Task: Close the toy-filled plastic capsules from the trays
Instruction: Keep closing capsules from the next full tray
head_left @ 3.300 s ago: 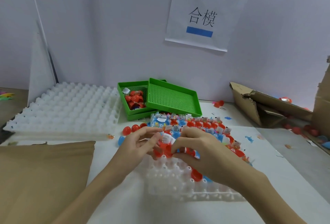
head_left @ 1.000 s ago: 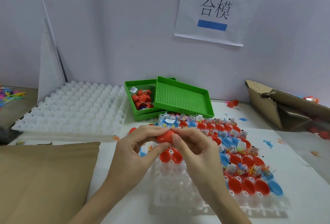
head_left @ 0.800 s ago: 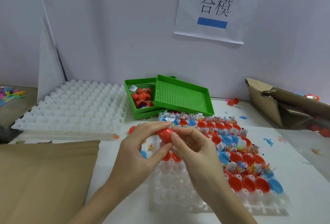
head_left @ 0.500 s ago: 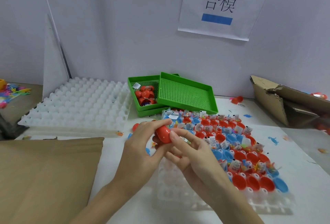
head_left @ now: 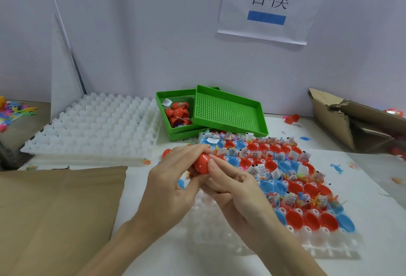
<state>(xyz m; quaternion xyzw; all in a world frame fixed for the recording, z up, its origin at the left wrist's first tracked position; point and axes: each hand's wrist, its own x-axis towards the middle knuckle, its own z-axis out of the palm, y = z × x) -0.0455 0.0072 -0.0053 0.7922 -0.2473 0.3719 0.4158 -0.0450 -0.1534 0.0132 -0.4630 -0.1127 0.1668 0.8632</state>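
While both forearms reach in from the bottom edge of the frame, the left hand point(head_left: 169, 185) and the right hand point(head_left: 236, 190) meet at centre, fingers of each curled round a closed red plastic capsule point(head_left: 201, 164) held just above the table. A flat brown cardboard sheet point(head_left: 57, 214) fills the lower left. Beneath and to the right of the hands lies a white moulded plastic tray point(head_left: 219, 231), its near cells bare and its right and far cells packed with open red and blue capsule halves point(head_left: 307, 218), many holding small toys and paper slips. Left of centre sits a second white moulded tray point(head_left: 94, 126). Just beyond the filled tray, two green perforated plastic trays point(head_left: 228, 110) are stacked askew, the lower one holding several red capsules point(head_left: 178, 113). A torn brown cardboard box point(head_left: 351, 117) stands at the right edge. Loose colourful plastic toys point(head_left: 15, 110) lie at the far left. On the pale wall at upper right hangs a white paper sign point(head_left: 270, 5) with two black characters and a blue strip.
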